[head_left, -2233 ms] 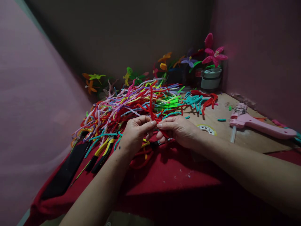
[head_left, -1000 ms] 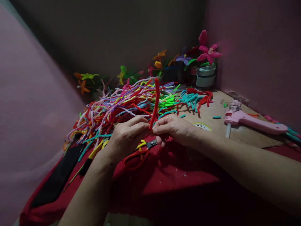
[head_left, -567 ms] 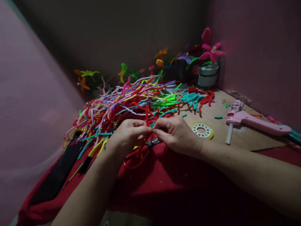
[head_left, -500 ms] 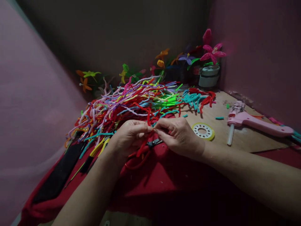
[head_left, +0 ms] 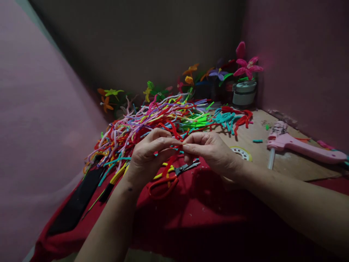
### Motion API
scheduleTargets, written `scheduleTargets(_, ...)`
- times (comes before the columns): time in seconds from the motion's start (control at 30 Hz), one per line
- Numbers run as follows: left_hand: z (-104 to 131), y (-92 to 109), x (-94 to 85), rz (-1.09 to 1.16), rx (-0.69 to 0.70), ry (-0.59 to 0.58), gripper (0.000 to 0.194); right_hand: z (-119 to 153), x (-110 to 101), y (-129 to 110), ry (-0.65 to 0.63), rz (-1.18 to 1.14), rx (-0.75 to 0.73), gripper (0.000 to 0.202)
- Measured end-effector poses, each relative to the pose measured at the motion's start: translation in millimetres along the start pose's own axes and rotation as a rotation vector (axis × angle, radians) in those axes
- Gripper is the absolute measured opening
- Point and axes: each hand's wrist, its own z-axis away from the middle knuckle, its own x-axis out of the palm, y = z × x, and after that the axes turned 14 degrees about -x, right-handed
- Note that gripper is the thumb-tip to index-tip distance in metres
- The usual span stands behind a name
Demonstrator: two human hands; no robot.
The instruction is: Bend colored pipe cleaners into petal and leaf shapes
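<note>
My left hand (head_left: 152,151) and my right hand (head_left: 208,147) meet fingertip to fingertip above the red cloth. Both pinch a red pipe cleaner (head_left: 169,165); one part of it rises above the fingers and another hangs below my left hand. The exact spot where it is gripped is mostly covered by the fingertips. Beneath lie red-handled scissors (head_left: 163,187), their blades pointing right. A big heap of many-coloured pipe cleaners (head_left: 152,114) spreads just behind both hands.
A pink glue gun (head_left: 305,145) rests on a wooden board (head_left: 261,160) at right, near a yellow-rimmed tape roll (head_left: 244,153). Teal and red bent pieces (head_left: 226,118) lie behind. Fuzzy flowers (head_left: 248,68) stand along the back. A black pouch (head_left: 77,200) lies left.
The view has shifted, so the table things sit lower and farther right. My hands have turned slightly, fingertips still together, and more of the scissors shows beneath them.
</note>
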Motion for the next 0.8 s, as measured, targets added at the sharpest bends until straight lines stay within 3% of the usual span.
scheduleTargets(0.13, 0.1, 1.6, -0.3, -0.139, 0.083, 0.036, 0.008, 1.5, 1.9, -1.0, -0.027, 0.069, 0.007, 0.011)
scheduleTargets(0.23, 0.4, 3.7, 0.7, -0.187, 0.109, 0.032, 0.004, 4.9, 4.3, -0.7, -0.051, 0.302, -0.111, 0.011)
scheduleTargets(0.33, 1.6, 5.8, 2.9, -0.223, 0.031, -0.065, 0.009, 10.0, 5.3, 1.6, -0.07, 0.613, -0.32, 0.013)
scheduleTargets(0.43, 3.2, 7.0, 5.8, -0.223, -0.069, -0.114, 0.011, 12.8, 5.3, 4.7, -0.063, 0.749, -0.448, 0.015)
scheduleTargets(0.57, 4.3, 4.5, 8.4, -0.198, -0.12, -0.08, 0.007, 9.3, 5.7, 6.9, -0.072, 0.551, -0.31, 0.013)
scheduleTargets(0.67, 4.6, 0.0, 9.7, -0.141, -0.168, -0.017, 0.006, 4.7, 5.8, 7.0, -0.029, 0.363, -0.152, 0.01)
scheduleTargets(0.8, 5.5, -3.0, 12.0, -0.061, -0.178, 0.075, 0.009, 2.3, 4.8, 6.8, 0.024, 0.251, -0.048, 0.012)
